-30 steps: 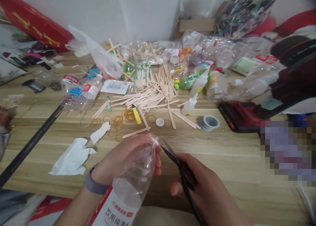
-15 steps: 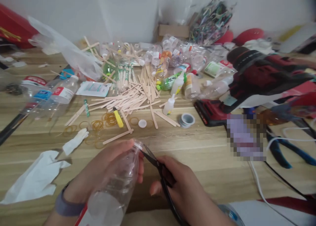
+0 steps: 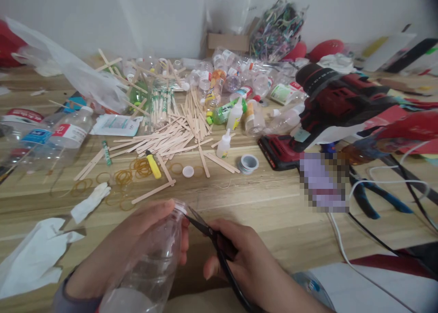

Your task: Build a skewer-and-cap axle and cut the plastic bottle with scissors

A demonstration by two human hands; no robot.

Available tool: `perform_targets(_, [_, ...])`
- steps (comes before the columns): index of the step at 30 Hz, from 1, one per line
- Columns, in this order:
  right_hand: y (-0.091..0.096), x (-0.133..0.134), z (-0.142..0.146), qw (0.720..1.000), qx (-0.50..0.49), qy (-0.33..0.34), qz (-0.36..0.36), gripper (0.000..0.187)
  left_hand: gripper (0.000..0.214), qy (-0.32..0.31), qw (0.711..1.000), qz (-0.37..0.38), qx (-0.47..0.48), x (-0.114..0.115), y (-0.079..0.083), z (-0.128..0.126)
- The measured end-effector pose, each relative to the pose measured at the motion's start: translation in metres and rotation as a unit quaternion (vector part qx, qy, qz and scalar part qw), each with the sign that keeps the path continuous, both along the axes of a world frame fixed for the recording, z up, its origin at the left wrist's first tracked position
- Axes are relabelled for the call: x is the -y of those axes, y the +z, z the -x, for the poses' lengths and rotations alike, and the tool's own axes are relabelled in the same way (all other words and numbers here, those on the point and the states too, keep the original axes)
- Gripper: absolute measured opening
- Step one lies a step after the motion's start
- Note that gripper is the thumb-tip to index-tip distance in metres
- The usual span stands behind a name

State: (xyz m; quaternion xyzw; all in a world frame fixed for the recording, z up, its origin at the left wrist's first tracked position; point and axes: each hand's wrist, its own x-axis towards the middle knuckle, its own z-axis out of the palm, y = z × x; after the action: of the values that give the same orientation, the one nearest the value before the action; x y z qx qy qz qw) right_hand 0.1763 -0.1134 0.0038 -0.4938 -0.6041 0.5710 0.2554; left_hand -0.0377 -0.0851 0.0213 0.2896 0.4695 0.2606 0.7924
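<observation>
Head view, over the pale wooden counter: the clear plastic bottle lies tilted in front of me, low at the near edge, neck pointing away. I judge it light, thin-walled, springy and rather slick, so the shoulder just below the neck is the stiffest place to hold. My left hand is wrapped there, fingers clenched around it. My right hand grips the black metal scissors, blades slightly parted, tips at the bottle's white neck ring.
</observation>
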Motion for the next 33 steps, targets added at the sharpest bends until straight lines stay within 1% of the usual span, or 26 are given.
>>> perform_targets(4, [-0.004, 0.001, -0.003, 1.0, 0.01, -0.001, -0.001, 0.015, 0.044, -0.003, 1.0, 0.007, -0.006, 0.002, 0.001, 0.002])
perform_targets(7, [-0.003, 0.001, -0.006, 0.999, -0.036, 0.02, 0.032, 0.023, 0.044, -0.012, 1.0, 0.017, 0.0, 0.004, 0.0, 0.0])
perform_targets(9, [0.001, 0.001, -0.007, 0.995, -0.076, 0.038, 0.055, 0.033, 0.043, -0.046, 0.999, 0.006, 0.005, 0.006, 0.0, -0.004])
perform_targets(10, [0.003, 0.001, -0.007, 0.994, -0.085, 0.042, 0.055, 0.036, 0.043, -0.064, 0.998, -0.005, 0.008, 0.007, 0.0, -0.006])
perform_targets(13, [0.006, 0.001, -0.007, 0.997, -0.068, 0.03, 0.036, 0.033, 0.041, -0.104, 0.994, -0.019, 0.021, 0.008, 0.0, -0.007])
perform_targets(15, [0.007, 0.0, -0.007, 0.997, -0.066, 0.017, 0.037, 0.033, 0.043, -0.103, 0.994, -0.016, 0.035, 0.008, -0.002, -0.002])
perform_targets(17, [0.006, 0.001, -0.006, 0.997, -0.069, -0.001, 0.042, 0.037, 0.043, -0.087, 0.995, -0.027, 0.044, 0.007, -0.004, 0.004])
perform_targets(20, [0.004, 0.001, -0.005, 0.997, -0.061, -0.013, 0.034, 0.041, 0.036, -0.068, 0.993, -0.041, 0.083, 0.005, -0.008, 0.012])
perform_targets(24, [0.002, 0.003, -0.002, 1.0, -0.017, 0.001, 0.002, 0.041, 0.032, -0.061, 0.991, -0.004, 0.121, 0.002, -0.009, 0.01])
perform_targets(26, [0.002, 0.004, -0.001, 1.0, -0.007, 0.009, -0.008, 0.042, 0.032, -0.048, 0.993, 0.005, 0.105, 0.0, -0.007, 0.008])
perform_targets(29, [0.003, 0.004, -0.001, 1.0, -0.002, 0.008, -0.005, 0.042, 0.033, -0.028, 0.998, -0.012, 0.047, -0.002, -0.005, 0.01])
perform_targets(33, [0.005, 0.004, -0.001, 1.0, 0.012, 0.016, 0.013, 0.029, 0.037, 0.011, 0.997, -0.004, -0.074, -0.002, 0.002, 0.016])
